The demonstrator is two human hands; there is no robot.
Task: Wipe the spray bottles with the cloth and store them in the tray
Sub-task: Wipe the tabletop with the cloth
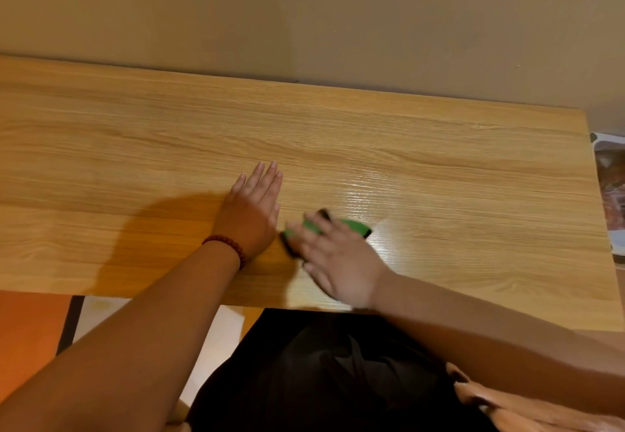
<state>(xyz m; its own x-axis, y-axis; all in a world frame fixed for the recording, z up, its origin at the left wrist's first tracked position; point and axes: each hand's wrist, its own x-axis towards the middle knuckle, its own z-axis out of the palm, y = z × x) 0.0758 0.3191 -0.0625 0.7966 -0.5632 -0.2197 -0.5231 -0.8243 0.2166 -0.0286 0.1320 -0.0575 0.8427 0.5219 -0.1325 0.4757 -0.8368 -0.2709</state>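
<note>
- Wood-grain table [439, 147] fills the head view, its far edge against a beige wall [304, 19]. A glossy patch of light sits right of centre.
- Your left hand [252, 210] lies flat on the tabletop, palm down, fingers straight and close together, holding nothing. A string of dark red beads [226, 245] circles its wrist.
- Your right hand [338, 262] is blurred, but its fingers look stretched out and spread over the green cloth [351, 225], resting on it rather than curled round it.
- That cloth lies on the table near the front edge, just beside your left hand's thumb side. It has a dark border, and its right end pokes out past your fingertips.
- Past the table's right edge you can see a blurred, shiny package [612, 188]; what it holds cannot be told.
- Below the front edge, your black clothing [321, 370] shows between your forearms.
</note>
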